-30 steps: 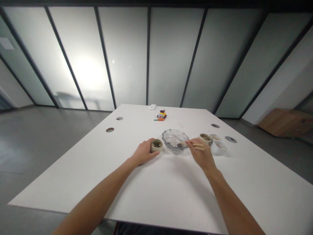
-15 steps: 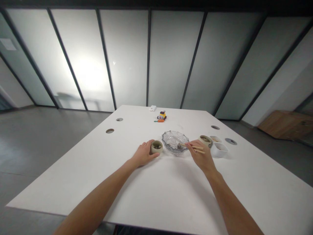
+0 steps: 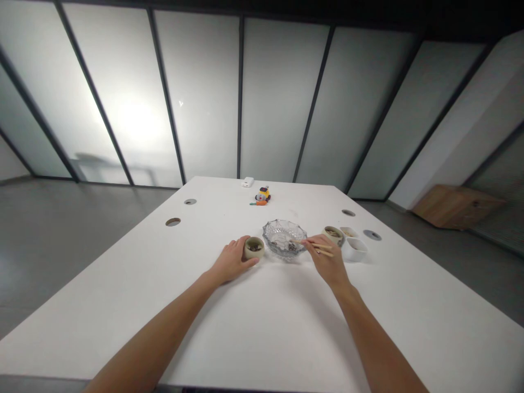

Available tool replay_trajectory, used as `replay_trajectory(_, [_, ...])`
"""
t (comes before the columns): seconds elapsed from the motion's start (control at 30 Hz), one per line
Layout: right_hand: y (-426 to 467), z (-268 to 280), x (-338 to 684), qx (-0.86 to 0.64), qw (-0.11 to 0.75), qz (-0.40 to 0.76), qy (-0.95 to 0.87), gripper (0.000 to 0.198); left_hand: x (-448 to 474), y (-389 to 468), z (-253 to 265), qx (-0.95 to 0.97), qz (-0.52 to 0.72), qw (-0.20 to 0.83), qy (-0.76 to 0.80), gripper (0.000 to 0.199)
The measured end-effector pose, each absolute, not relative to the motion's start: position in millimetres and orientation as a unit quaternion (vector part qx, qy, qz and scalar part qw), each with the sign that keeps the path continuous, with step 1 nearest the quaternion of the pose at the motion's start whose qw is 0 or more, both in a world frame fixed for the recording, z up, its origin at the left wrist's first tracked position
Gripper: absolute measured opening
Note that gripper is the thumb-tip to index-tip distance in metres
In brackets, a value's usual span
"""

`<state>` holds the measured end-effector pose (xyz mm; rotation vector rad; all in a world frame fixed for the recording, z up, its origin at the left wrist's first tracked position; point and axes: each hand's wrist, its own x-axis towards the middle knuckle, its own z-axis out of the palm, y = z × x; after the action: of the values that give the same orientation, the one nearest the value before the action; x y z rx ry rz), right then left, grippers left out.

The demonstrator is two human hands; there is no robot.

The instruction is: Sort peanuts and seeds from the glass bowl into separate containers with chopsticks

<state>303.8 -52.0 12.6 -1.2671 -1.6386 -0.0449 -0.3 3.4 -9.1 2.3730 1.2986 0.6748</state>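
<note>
My left hand [image 3: 232, 262] curls round the side of a small pale green cup [image 3: 254, 248] standing on the table, with dark bits inside it. Wooden chopsticks [image 3: 321, 248] are gripped in my right hand [image 3: 329, 261]. Their tips reach over the rim into a clear cut-glass bowl [image 3: 284, 232], near a small dark clump [image 3: 292, 246] lying in it. Whether the tips pinch the clump cannot be made out. The glass bowl stands between my two hands, just right of the green cup.
Beyond my right hand stand a second green cup [image 3: 333, 233] with dark contents and two white cups [image 3: 355, 249]. Farther back on the white table [image 3: 262, 316] are a yellow toy car [image 3: 263, 193], an orange carrot-like item [image 3: 259, 203] and a white box [image 3: 248, 182]. Round holes pierce the tabletop.
The view has turned a little to the right, so everything sits farther left. My hands keep their places at the cup and the glass bowl.
</note>
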Motion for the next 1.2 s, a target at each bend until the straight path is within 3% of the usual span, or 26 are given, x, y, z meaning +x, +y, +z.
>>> replay_trajectory(0.37, [-50.6, 9.8, 304.1, -0.513, 0.523, -0.010, -0.680, 0.045, 0.3, 4.3, -11.1, 0.834, 0.242, 0.183, 0.462, 0.062])
replay_trajectory(0.8, [-55.0, 16.5, 289.2, -0.500, 0.607, -0.010, -0.618, 0.038, 1.5, 1.3, -8.5, 0.834, 0.240, 0.174, 0.466, 0.061])
replay_trajectory(1.2, [-59.1, 22.5, 298.2, -0.499, 0.552, -0.038, -0.667, 0.037, 0.8, 4.2, -11.0, 0.837, 0.243, 0.171, 0.460, 0.060])
